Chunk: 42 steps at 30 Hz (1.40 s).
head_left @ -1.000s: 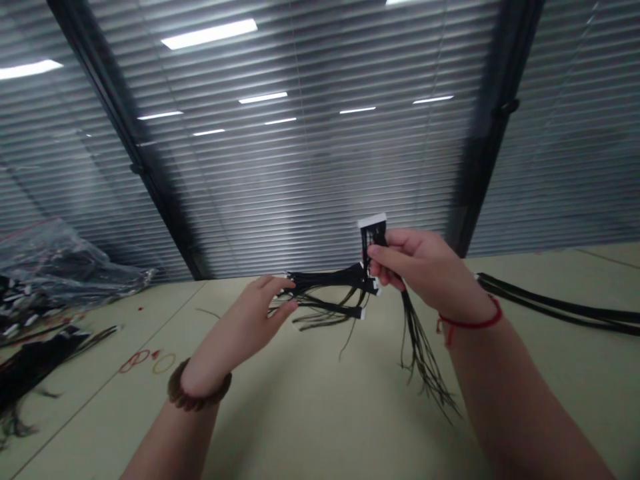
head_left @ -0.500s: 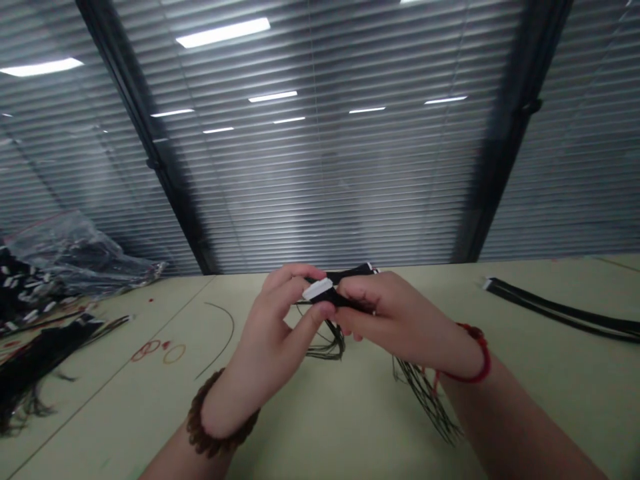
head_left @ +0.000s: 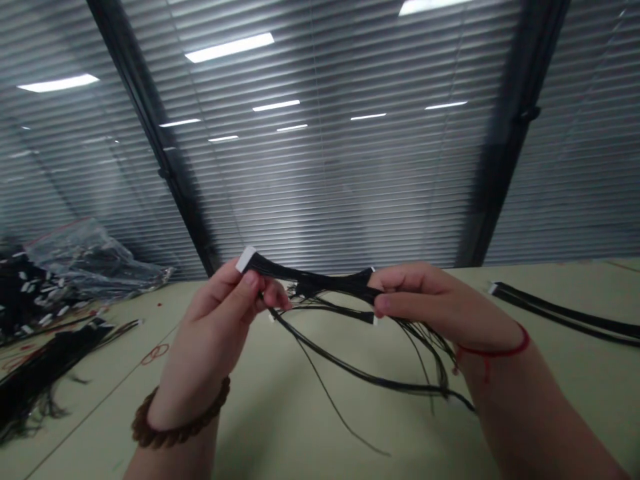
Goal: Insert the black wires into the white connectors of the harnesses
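A black wire harness (head_left: 310,278) stretches between my two hands above the table. Its white connector (head_left: 245,259) sticks up past the fingertips of my left hand (head_left: 225,307), which is closed on the wires just below it. My right hand (head_left: 425,293) pinches the same bundle further along, thumb below and fingers above. Loose wire ends (head_left: 435,353) hang under the right palm. From the left fingers a thinner strand of black wires (head_left: 350,369) droops toward the right wrist. Behind the hands lie more black wires with white ends (head_left: 350,313), partly hidden.
On the left lie a pile of black wires (head_left: 55,373) and a clear plastic bag (head_left: 95,257) beside many white connectors. A red rubber band (head_left: 155,354) is on the table (head_left: 280,433). Another black harness (head_left: 565,310) lies at right. Window blinds (head_left: 320,167) rise behind.
My hands have moved apart, the left one leftward with the white connector. The harness is now stretched between them, and a thin strand of wires hangs from the left hand.
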Motion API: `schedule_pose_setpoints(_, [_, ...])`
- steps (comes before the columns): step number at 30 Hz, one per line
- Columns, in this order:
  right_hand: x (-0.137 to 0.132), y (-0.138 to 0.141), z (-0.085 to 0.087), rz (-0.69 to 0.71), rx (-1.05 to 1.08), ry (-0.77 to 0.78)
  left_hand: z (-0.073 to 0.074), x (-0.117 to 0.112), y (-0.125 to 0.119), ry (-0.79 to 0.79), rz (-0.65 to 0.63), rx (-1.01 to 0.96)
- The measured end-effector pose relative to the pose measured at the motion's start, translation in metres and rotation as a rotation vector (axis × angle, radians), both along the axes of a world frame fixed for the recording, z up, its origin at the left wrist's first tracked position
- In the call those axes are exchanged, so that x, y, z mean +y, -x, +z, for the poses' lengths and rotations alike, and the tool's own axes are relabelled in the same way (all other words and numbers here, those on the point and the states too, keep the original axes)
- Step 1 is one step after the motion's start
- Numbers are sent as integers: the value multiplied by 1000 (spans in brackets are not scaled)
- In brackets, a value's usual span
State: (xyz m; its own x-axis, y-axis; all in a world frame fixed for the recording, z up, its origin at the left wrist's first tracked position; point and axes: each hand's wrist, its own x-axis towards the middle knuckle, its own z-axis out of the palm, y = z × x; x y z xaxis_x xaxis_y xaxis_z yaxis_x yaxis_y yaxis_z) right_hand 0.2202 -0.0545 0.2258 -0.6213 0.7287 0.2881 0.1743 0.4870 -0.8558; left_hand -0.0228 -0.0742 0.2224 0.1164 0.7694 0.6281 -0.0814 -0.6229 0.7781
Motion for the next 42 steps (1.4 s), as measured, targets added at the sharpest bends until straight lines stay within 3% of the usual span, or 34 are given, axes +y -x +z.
schedule_pose_setpoints(3, [2, -2, 0, -6, 7, 11, 4, 0, 4, 139, -178, -89])
schedule_pose_setpoints(5, [4, 0, -2, 0, -1, 34, 6, 1, 4, 195, -197, -128])
schedule_pose_setpoints(10, [11, 3, -8, -6, 29, 77, 5, 4, 5, 163, -14, -44])
schedule_pose_setpoints(12, [13, 5, -11, 5, 33, 84, 4, 6, 6, 139, 0, -6])
schedule_pose_setpoints(21, [17, 25, -16, 140, -36, 156, 2, 6, 3, 112, -167, -81])
schedule_pose_setpoints(27, [10, 46, -24, 231, 43, 235, -7, 5, -13, 209, -336, -118])
schedule_pose_setpoints(35, [5, 51, -26, 68, 179, 216, -11, 9, -16, 257, -483, 90])
schedule_pose_setpoints(39, [5, 43, -23, -113, 294, 221, -17, 12, -15, 318, -410, 266])
schedule_pose_setpoints(42, [4, 34, -17, -223, 394, 221, -22, 15, -19, 274, -362, 446])
